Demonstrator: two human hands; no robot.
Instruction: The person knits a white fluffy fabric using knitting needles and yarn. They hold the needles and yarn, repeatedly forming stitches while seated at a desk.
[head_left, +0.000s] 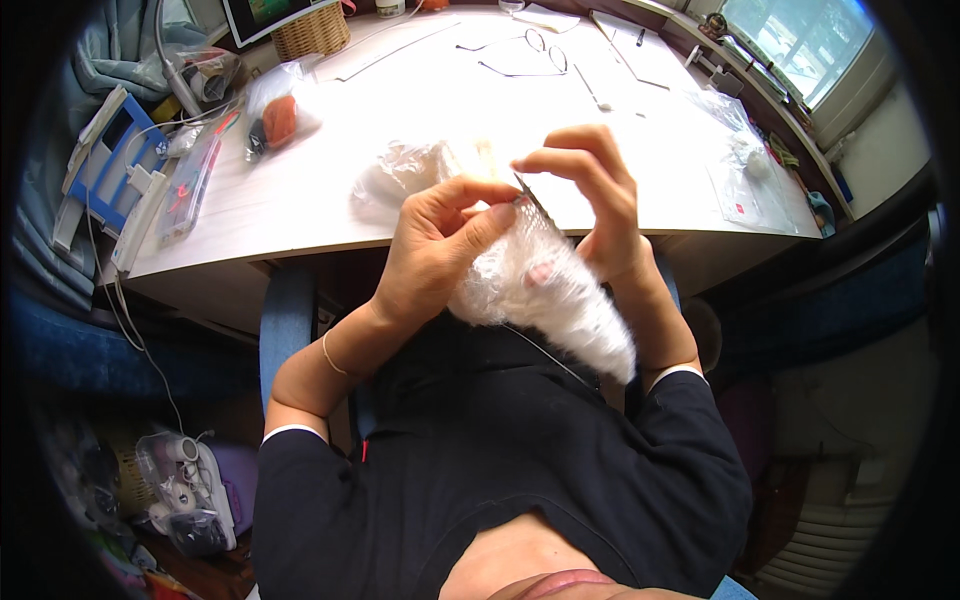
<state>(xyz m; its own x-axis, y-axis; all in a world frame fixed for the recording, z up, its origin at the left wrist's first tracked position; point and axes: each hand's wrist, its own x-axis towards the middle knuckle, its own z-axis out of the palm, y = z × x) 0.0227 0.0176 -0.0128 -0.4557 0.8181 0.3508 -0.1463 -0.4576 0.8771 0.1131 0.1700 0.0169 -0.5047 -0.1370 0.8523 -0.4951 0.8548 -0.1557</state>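
My left hand pinches the top corner of a white fluffy knitted piece between thumb and forefinger. A dark knitting needle runs slantwise along the knit's upper right edge. My right hand is at the needle's right, its forefinger bent towards the tip and its lower part beside the fabric; whether it grips the needle is hard to tell. A second thin needle or cable shows below the knit, against the dark shirt. Behind my left hand a clear plastic bag lies on the desk.
Eyeglasses lie at the back of the desk, near a notebook. On the left are a bag with an orange item, a clear plastic case and a blue-and-white stand. Plastic packaging lies right.
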